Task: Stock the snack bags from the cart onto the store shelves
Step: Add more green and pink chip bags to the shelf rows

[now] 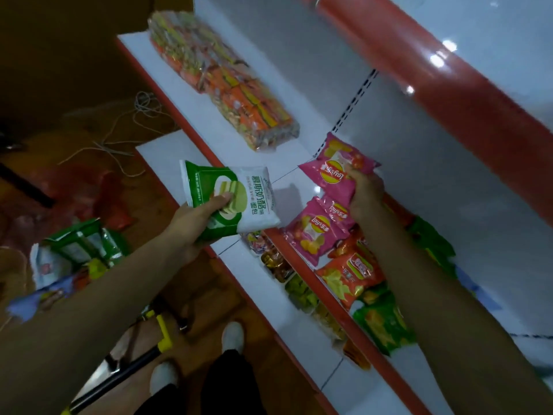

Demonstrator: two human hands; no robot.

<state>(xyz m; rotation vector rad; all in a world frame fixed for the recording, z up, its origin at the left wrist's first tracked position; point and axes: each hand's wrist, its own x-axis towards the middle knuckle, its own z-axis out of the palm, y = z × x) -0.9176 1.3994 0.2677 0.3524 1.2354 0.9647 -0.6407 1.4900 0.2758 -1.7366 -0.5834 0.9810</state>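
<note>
Pink chip bag (pixel 335 166) is hanging pinched in our right hand (pixel 366 194) over the shelf (pixel 227 136); we should be laying it beside the pink bags (pixel 312 232) at seven o'clock, label outward. Our left hand (pixel 200 218), nine o'clock, is gripping the green bread bag (pixel 236 199).

The long clear-wrapped snack multipack (pixel 221 82) lies on the white metal shelf (pixel 179 94); a pink foil chip bag (pixel 314 232) lies at its 5 o'clock.
</note>
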